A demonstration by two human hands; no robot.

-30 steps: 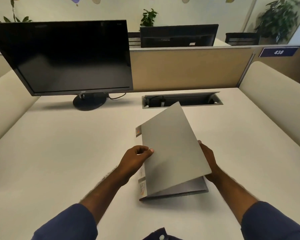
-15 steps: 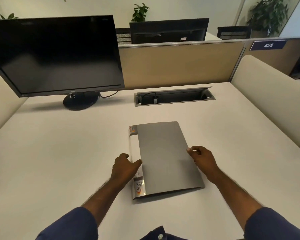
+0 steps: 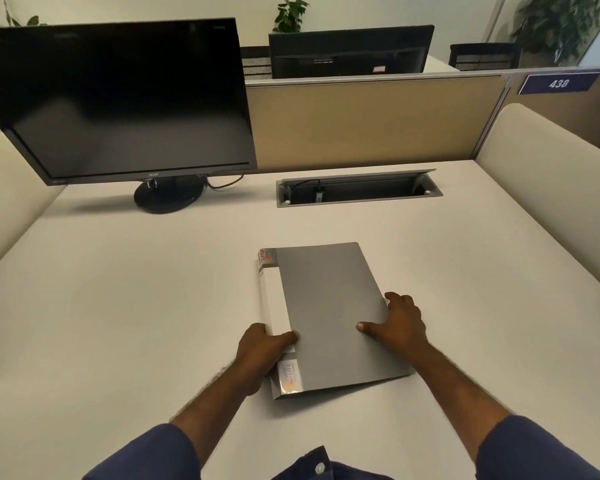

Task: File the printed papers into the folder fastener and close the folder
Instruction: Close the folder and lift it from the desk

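Folder (image 3: 329,317), grey with a pale spine strip along its left side, lies shut and flat on the white desk (image 3: 118,306), near the person's edge and slightly turned so its far end leans left. Small printed labels sit at both ends of the spine strip. No papers show outside the cover. The left hand (image 3: 262,355) grips the spine side near the lower end, thumb laid across the strip onto the cover, fingers curled round the edge. The right hand (image 3: 400,323) rests on the cover's right edge, thumb flat on the grey surface, fingers bent over the side; whether it pinches the edge or only presses I cannot tell. The two hands are apart, one at each long side. Both forearms come out of dark blue sleeves (image 3: 146,455). Further back stand a dark monitor (image 3: 118,98) on the left and an open cable hatch (image 3: 359,188) set in the desk, well apart from the folder
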